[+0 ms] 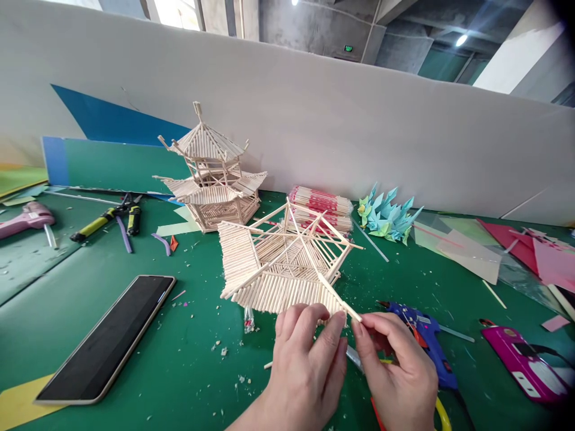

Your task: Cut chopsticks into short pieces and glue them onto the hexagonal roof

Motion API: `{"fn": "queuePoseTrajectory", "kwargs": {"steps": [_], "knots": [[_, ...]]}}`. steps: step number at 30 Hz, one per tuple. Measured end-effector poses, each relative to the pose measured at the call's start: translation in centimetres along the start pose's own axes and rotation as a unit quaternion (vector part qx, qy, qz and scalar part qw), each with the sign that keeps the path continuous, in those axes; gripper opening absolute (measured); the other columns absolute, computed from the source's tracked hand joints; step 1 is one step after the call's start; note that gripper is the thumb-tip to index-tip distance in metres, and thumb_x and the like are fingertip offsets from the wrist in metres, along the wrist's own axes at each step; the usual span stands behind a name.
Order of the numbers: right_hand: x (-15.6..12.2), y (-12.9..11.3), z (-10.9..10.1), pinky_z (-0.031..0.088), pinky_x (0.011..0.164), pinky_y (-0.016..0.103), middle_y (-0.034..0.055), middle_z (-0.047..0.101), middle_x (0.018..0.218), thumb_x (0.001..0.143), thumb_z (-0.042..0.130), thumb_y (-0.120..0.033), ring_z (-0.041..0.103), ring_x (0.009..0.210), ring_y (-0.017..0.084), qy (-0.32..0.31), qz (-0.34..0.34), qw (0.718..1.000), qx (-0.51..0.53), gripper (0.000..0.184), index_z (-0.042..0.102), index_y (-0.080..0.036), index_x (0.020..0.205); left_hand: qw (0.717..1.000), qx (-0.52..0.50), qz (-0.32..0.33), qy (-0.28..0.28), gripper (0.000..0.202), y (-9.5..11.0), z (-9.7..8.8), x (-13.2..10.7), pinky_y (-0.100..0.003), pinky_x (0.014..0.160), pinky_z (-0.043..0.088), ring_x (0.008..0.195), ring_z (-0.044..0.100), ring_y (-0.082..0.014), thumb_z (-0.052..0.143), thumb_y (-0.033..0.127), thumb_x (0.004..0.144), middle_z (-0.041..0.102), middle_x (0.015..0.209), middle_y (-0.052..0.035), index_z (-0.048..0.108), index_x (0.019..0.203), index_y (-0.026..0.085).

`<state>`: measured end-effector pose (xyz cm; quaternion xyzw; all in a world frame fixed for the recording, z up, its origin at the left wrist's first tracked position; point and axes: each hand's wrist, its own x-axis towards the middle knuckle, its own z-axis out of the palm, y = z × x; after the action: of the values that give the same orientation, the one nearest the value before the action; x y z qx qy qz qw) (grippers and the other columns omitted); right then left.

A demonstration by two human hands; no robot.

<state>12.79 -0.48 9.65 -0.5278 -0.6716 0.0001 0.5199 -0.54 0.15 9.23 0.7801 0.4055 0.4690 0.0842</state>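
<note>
A partly roofed pavilion model (274,291) made of thin wooden sticks stands in front of me. Stick panels cover its left and near sides, while bare ridge sticks cross above the patterned floor. My left hand (305,359) is closed at the near roof edge, its curled fingertips gripping the stick ends by the right corner; my fingers partly hide that spot. Between thumb and forefinger, my right hand (395,365) pinches the outer end of the corner ridge stick (335,293). Behind it is a two-tiered stick pavilion (211,194) with a pointed roof.
A blue glue gun (424,335) lies beside my right hand, with a magenta device (523,362) farther right. On the left are a phone (108,338), pliers (105,221) and a pink glue gun (29,220). Bundled sticks (321,206) and blue folded paper (389,215) sit behind.
</note>
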Motion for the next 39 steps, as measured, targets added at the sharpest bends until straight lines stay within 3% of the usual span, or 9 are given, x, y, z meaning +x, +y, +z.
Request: {"fn": "queuePoseTrajectory", "kwargs": {"steps": [39], "knots": [[-0.15, 0.15, 0.13, 0.045, 0.058, 0.016, 0.0012, 0.060, 0.072, 0.079, 0.059, -0.013, 0.056, 0.062, 0.008, -0.006, -0.001, 1.000, -0.004, 0.004, 0.058, -0.017, 0.082, 1.000, 0.004, -0.004, -0.011, 0.030, -0.16, -0.11, -0.03, -0.037, 0.067, 0.039, 0.079, 0.047, -0.0212, 0.052, 0.009, 0.078, 0.056, 0.090, -0.0101, 0.056, 0.108, 0.014]]}}
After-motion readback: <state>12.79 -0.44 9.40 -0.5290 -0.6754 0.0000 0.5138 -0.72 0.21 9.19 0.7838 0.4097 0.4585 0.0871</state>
